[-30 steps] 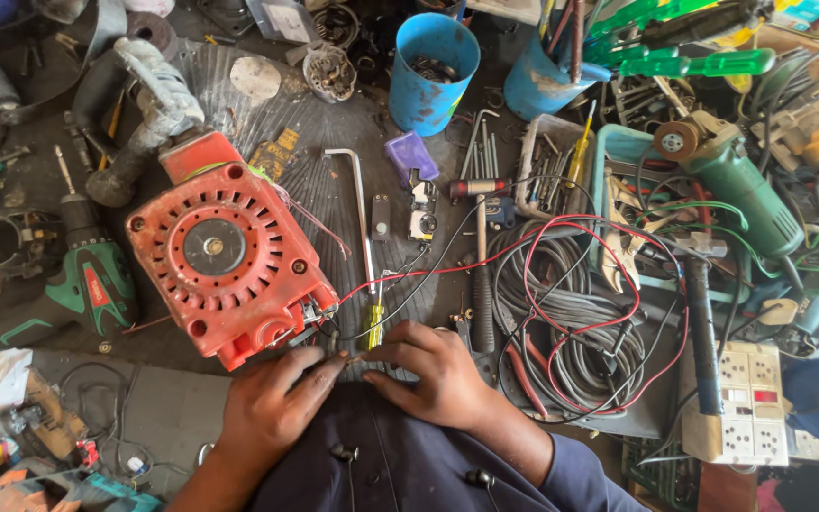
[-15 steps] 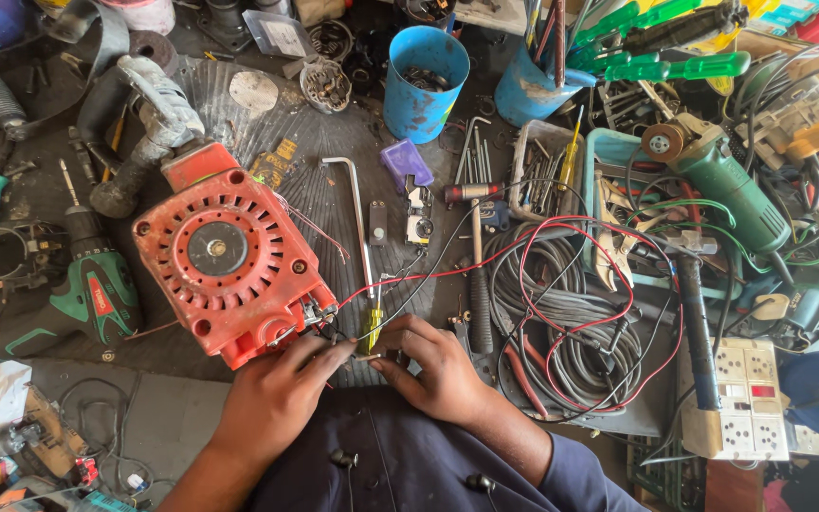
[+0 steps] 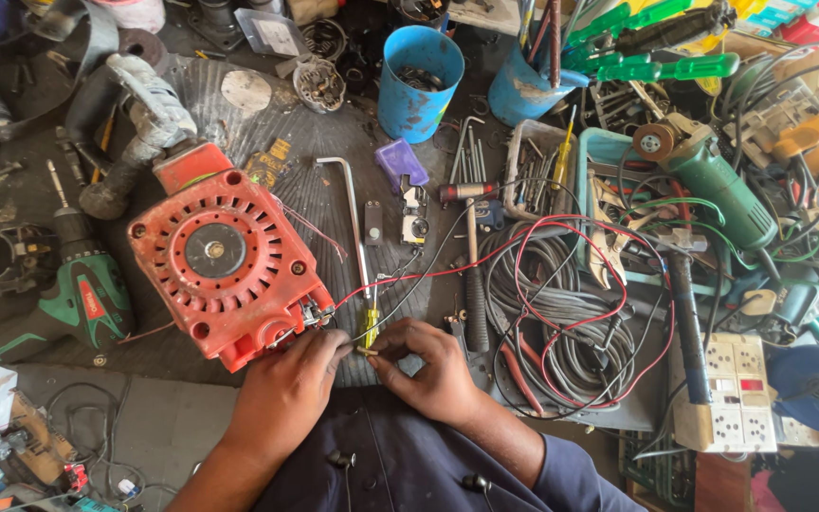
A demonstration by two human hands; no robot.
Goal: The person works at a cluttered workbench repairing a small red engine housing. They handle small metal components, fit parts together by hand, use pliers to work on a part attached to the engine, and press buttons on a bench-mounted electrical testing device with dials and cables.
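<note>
I pinch the small connector (image 3: 369,350) at the wire end, at 4 o'clock of the red motor housing (image 3: 225,268), near the bench's front edge. I should keep it steady and the thin wires slack. My left hand (image 3: 288,391) curls closed, fingertips on the connector; my right hand (image 3: 428,370) grips it too. The yellow screwdriver (image 3: 371,325) lies at 12 o'clock.

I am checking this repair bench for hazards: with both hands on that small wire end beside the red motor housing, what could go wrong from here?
1. The left hand and right hand pinch a thin wire end near the red motor housing; a pull might strain where it joins the housing.
2. The red wire loops over the grey cable coil; it could snag.
3. The yellow-handled screwdriver lies right by the fingers and may get knocked.
</note>
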